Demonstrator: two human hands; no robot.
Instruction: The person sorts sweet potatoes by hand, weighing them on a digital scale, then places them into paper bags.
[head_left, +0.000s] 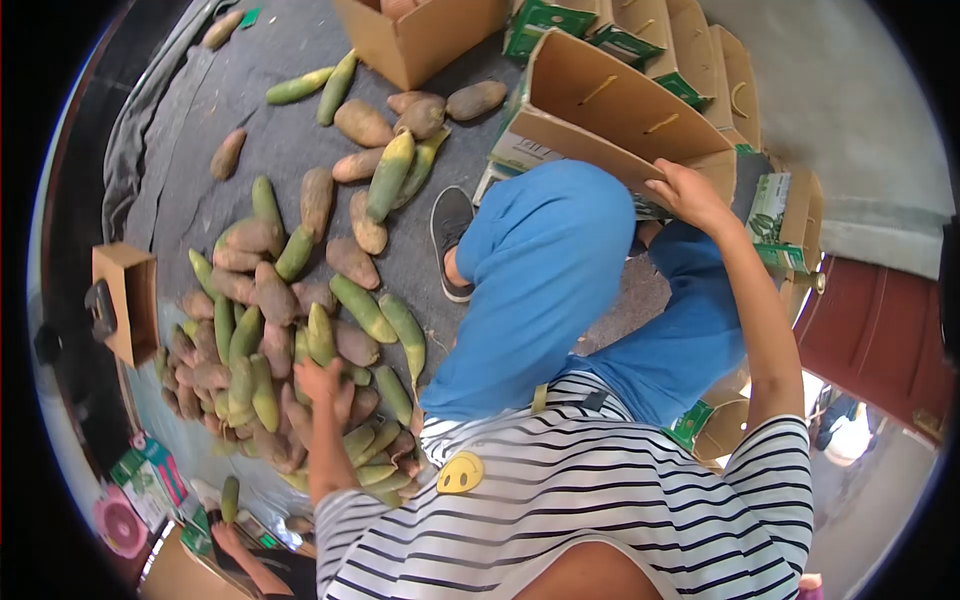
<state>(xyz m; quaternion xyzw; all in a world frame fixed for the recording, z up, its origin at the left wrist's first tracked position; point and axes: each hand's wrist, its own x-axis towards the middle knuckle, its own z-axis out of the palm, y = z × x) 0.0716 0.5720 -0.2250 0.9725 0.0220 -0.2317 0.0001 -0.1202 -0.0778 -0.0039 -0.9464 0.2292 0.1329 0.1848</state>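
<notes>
A large heap of vegetables lies on the dark ground sheet to my left, mixing long green radishes [262, 392] and thick brownish-pink roots [274, 292]. My left hand [318, 380] is down in the heap, its fingers closed about the lower end of a green radish [320, 336]. Part of its grip is hidden. On my right, an open cardboard box [610, 110] with green and white printing stands beyond my knee. The fingers of my right hand [692, 196] are closed over the box's near edge. Loops of yellow cord show on its inner wall.
More green-trimmed boxes [685, 50] stand in a row behind. Another brown carton [430, 45] holds roots. An open box [128, 300] stands far left. At lower left, another person's hand [228, 540] is near a green radish [230, 498], close to a pink basin [120, 522].
</notes>
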